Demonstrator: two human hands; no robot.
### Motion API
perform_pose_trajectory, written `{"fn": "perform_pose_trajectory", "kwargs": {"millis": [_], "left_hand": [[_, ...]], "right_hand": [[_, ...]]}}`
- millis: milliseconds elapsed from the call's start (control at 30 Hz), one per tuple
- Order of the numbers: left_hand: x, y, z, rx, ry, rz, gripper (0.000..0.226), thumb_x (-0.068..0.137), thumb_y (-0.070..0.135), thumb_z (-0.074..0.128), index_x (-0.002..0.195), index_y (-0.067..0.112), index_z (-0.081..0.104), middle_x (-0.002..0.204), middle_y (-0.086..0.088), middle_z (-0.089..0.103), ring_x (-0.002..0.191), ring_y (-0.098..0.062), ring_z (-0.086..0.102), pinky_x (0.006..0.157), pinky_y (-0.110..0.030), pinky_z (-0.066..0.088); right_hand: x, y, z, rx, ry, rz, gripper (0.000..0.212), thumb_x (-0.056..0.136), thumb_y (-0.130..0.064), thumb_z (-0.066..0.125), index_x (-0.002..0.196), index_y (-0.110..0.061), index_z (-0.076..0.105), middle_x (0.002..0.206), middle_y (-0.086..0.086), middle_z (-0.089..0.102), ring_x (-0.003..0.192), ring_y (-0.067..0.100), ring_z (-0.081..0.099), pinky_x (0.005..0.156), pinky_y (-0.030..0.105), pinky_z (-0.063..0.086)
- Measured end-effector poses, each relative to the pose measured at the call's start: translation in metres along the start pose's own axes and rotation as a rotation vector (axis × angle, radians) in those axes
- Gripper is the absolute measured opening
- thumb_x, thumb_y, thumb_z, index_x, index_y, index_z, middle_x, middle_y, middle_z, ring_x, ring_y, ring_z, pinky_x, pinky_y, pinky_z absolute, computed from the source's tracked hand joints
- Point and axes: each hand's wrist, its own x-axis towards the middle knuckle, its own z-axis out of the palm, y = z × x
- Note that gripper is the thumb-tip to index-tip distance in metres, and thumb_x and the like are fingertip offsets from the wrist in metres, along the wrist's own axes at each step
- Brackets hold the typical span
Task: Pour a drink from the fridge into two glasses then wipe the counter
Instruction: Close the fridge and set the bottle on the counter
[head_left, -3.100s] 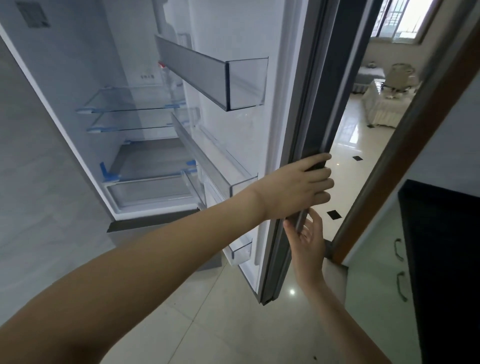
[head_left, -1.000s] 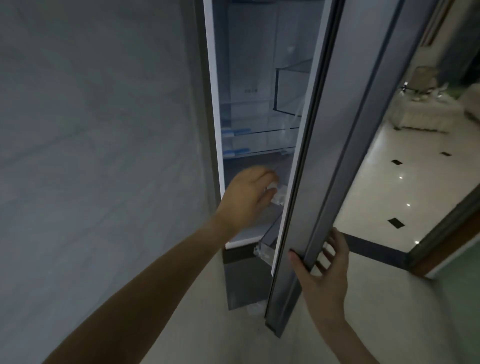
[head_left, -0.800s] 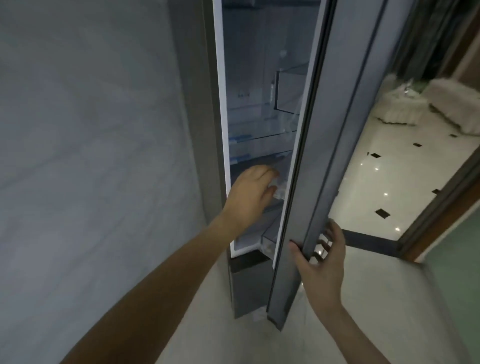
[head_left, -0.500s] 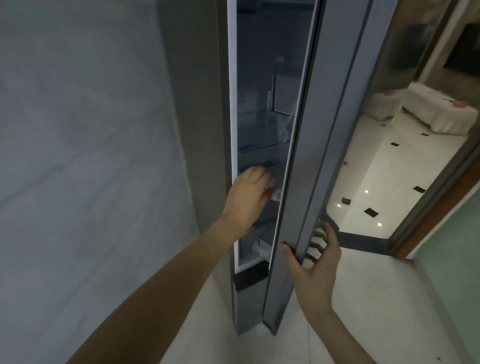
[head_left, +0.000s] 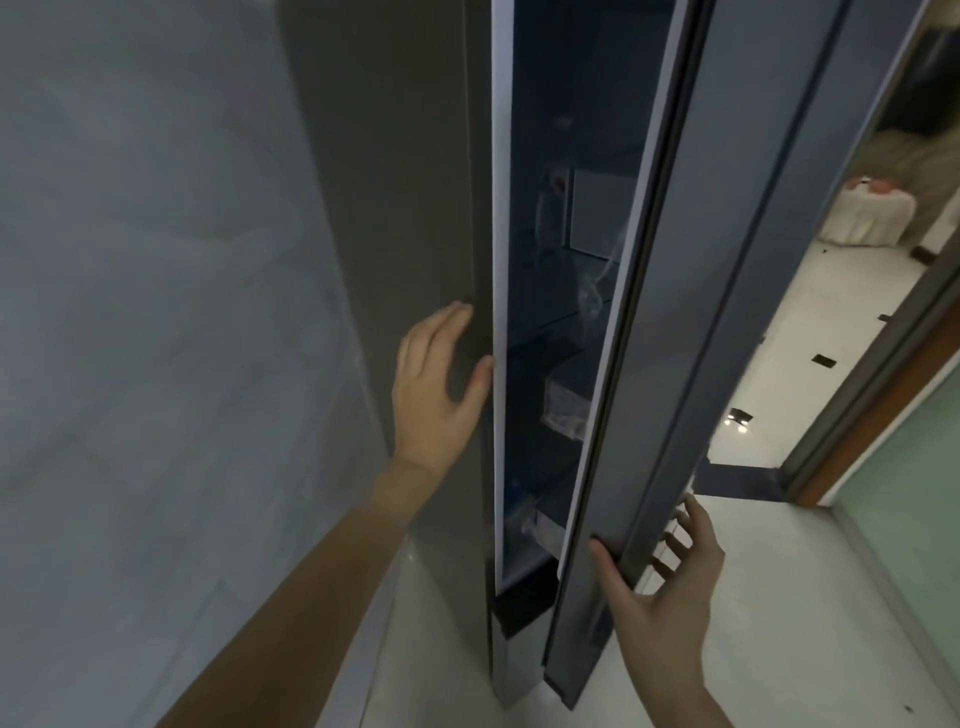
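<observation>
Most of the fridge interior is hidden behind the nearly closed door, and only a dark narrow slot is shown, in which the clear shelf bins are too dim to be read for contents. The fingers of the right hand are partly covered by the door's edge, while both forearms are cut off by the lower edge. The fridge top is cropped by the upper edge, and the pale furniture beyond the doorway is blurred.
</observation>
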Motion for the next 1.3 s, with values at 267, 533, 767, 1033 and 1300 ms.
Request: {"fn": "perform_pose_trajectory", "kwargs": {"millis": [267, 533, 767, 1033, 1300], "left_hand": [[0.022, -0.048, 0.011, -0.204, -0.062, -0.258, 0.050, 0.099, 0.033, 0.044, 0.147, 0.020, 0.035, 0.149, -0.002, 0.033, 0.138, -0.010, 0.032, 0.116, -0.019, 0.021], [0.023, -0.064, 0.011, -0.344, -0.108, -0.221, 0.051, 0.098, 0.028, 0.050, 0.146, 0.020, 0.036, 0.148, -0.004, 0.030, 0.139, -0.015, 0.032, 0.116, -0.023, 0.024], [0.023, -0.063, 0.012, -0.392, -0.095, -0.215, 0.052, 0.096, 0.029, 0.050, 0.145, 0.017, 0.038, 0.147, -0.008, 0.031, 0.139, -0.020, 0.031, 0.109, -0.007, 0.018], [0.021, -0.064, 0.017, -0.424, -0.062, -0.212, 0.051, 0.096, 0.027, 0.051, 0.144, 0.015, 0.040, 0.146, -0.012, 0.033, 0.138, -0.024, 0.034, 0.116, -0.032, 0.027], [0.006, -0.058, 0.005, -0.447, -0.112, -0.223, 0.052, 0.094, 0.011, 0.058, 0.143, 0.008, 0.043, 0.145, -0.016, 0.034, 0.137, -0.023, 0.035, 0.108, -0.007, 0.023]], "right_hand": [[0.003, -0.010, 0.039, -0.042, 0.059, 0.015, 0.086, 0.069, -0.023, 0.086, 0.132, -0.049, 0.034, 0.123, -0.025, 0.041, 0.115, 0.004, 0.049, 0.085, 0.021, 0.051], [0.009, -0.022, 0.089, -0.078, 0.153, 0.055, 0.080, 0.072, -0.039, 0.083, 0.135, -0.045, 0.034, 0.125, -0.012, 0.047, 0.111, 0.018, 0.054, 0.082, 0.042, 0.057], [0.021, -0.028, 0.143, -0.128, 0.209, 0.043, 0.087, 0.076, -0.044, 0.078, 0.144, -0.029, 0.027, 0.129, -0.003, 0.037, 0.110, 0.016, 0.050, 0.082, 0.035, 0.056], [0.020, -0.032, 0.144, -0.119, 0.217, 0.092, 0.086, 0.075, -0.044, 0.078, 0.144, -0.033, 0.026, 0.129, -0.004, 0.038, 0.110, 0.008, 0.047, 0.082, 0.022, 0.055], [0.021, -0.036, 0.135, -0.149, 0.113, 0.162, 0.087, 0.077, -0.045, 0.077, 0.143, -0.040, 0.021, 0.134, -0.009, 0.040, 0.106, -0.017, 0.047, 0.078, 0.003, 0.044]]}}
